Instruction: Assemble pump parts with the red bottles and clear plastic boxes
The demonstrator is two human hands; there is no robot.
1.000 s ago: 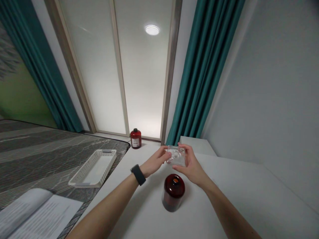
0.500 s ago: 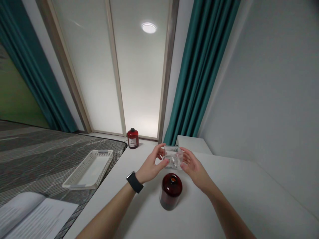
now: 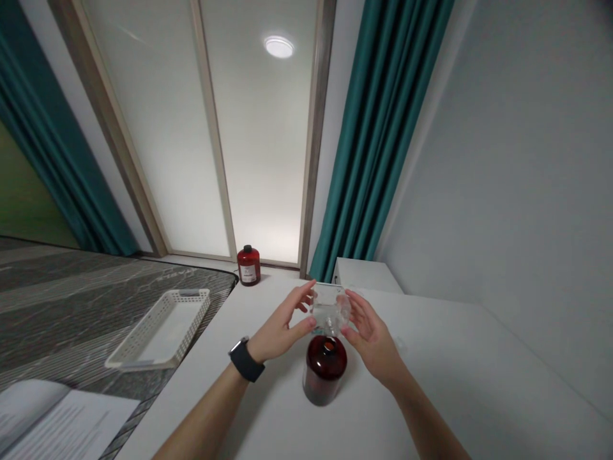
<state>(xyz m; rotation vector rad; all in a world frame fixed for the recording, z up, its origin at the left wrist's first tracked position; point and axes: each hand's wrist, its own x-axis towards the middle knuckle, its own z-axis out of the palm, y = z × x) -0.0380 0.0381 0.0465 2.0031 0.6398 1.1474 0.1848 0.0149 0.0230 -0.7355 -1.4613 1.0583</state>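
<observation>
A clear, see-through box-like container [image 3: 329,313] is held up between my two hands, over the white table. My left hand [image 3: 287,326], with a dark watch on its wrist, grips its left side, the thumb low in front and the fingers behind. On the right side, my right hand [image 3: 371,335] holds it with curved fingers and the thumb near the lower corner. Just below and nearer to me stands a dark red glass bottle [image 3: 324,370], upright, with an uncapped opening on top. The container's lower edge overlaps the bottle's top in view; whether they touch I cannot tell.
Another red bottle [image 3: 248,266], with a black cap and white label, stands at the table's far left corner. Left of the white table [image 3: 378,415] are a white basket [image 3: 175,362] and an open book [image 3: 90,421]. A white cabinet [image 3: 368,273] stands behind.
The clear container has come slightly lower and nearer to the uncapped bottle, and looks tilted differently. Both hands still hold it. The whole view has shifted a little.
</observation>
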